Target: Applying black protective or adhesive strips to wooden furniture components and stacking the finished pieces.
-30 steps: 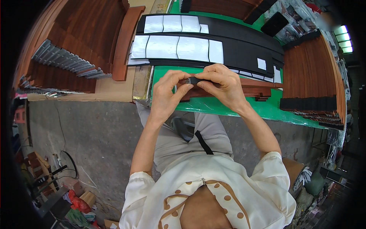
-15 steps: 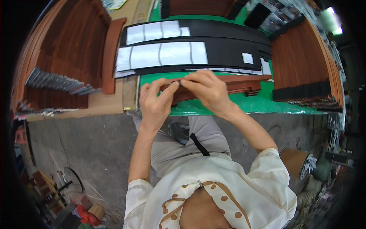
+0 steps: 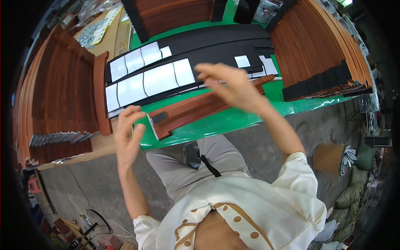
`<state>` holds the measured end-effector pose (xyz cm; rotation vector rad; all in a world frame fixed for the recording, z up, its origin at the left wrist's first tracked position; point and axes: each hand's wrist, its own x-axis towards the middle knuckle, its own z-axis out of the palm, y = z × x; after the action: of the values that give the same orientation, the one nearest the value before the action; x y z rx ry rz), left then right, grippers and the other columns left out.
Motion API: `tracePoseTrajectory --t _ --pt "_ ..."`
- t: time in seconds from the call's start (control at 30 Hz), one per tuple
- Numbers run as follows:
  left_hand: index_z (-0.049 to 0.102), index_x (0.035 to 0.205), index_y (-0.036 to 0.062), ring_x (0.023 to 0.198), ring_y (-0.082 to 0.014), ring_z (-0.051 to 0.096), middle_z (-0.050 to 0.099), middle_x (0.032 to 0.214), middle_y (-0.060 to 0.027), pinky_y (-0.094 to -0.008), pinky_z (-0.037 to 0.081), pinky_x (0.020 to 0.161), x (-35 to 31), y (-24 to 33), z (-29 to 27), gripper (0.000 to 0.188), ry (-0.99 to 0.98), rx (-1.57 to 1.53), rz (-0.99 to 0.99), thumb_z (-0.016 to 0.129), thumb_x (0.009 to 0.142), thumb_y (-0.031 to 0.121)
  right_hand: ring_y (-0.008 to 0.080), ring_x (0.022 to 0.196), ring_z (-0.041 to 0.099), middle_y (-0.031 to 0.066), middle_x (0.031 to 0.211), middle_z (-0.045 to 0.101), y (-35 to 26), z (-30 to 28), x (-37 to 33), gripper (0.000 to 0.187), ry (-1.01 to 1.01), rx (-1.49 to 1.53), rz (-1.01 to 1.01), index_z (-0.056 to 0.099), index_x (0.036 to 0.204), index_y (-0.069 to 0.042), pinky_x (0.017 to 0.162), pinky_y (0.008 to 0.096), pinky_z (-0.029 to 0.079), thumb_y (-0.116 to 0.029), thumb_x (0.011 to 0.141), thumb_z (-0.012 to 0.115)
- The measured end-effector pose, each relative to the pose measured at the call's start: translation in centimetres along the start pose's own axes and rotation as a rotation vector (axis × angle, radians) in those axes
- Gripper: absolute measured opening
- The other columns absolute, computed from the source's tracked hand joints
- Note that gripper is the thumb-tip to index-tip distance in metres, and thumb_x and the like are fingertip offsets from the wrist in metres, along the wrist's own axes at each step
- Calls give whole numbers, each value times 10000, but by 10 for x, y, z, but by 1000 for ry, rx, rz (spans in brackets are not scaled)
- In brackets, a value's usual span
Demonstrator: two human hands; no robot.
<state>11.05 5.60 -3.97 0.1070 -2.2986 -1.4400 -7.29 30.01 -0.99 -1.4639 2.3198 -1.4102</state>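
On the green table surface lies a reddish-brown wooden piece (image 3: pixel 187 110) with notched ends, slanting up to the right. A small dark pad (image 3: pixel 159 118) is on its left end. My left hand (image 3: pixel 128 137) hovers just left of that end, thumb and fingers apart, with no held thing visible. My right hand (image 3: pixel 235 86) is raised over the wooden piece's right half, hiding part of it. Its fingers are stretched out and slightly blurred, and I see nothing held. Behind lie black sheets (image 3: pixel 225 46) carrying glossy white label-like sheets (image 3: pixel 168 78).
Tall stacks of brown wooden pieces stand at the left (image 3: pixel 66 91) and right (image 3: pixel 312 50), with another stack (image 3: pixel 175 16) at the back. A separate brown board (image 3: pixel 101 91) leans by the left stack. A round brown bin (image 3: pixel 329 158) stands on the floor at right.
My hands were together over the wooden piece's left end; they have parted, left hand leftward, right hand lifted. The dark pad there is now exposed. The view has shifted and turned.
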Motion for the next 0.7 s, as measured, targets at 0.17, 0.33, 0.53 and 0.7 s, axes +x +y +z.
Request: tracePoseTrajectory --t 0.17,0.33,0.53,0.7 --pt "634 1023 18 999 -224 568 598 1053 -115 -310 429 878 65 -16 5 210 -44 106 -82 594 818 46 275 837 624 98 934 648 81 -72 18 176 -112 -496 98 650 982 -31 737 358 491 -139 863 580" --pt "626 1063 73 1028 -300 562 575 1150 -121 -346 452 870 121 -25 55 292 -635 425 195 638 772 51 273 861 623 96 919 642 123 -90 21 163 -586 -614 272 662 924 -54 735 378 486 -131 781 671" --pt "646 1062 106 1099 -280 533 570 1191 -98 -372 454 903 147 -45 95 332 -801 546 425 675 731 88 258 817 604 64 866 615 151 -96 9 214 -610 -495 210 627 847 -46 704 374 478 -135 686 737" --pt "664 1063 160 1093 -231 549 575 1217 -28 -337 482 900 143 -47 99 306 -808 633 296 656 761 111 253 839 593 48 823 597 162 -91 2 175 -604 -491 140 607 786 -70 695 381 477 -95 663 728"
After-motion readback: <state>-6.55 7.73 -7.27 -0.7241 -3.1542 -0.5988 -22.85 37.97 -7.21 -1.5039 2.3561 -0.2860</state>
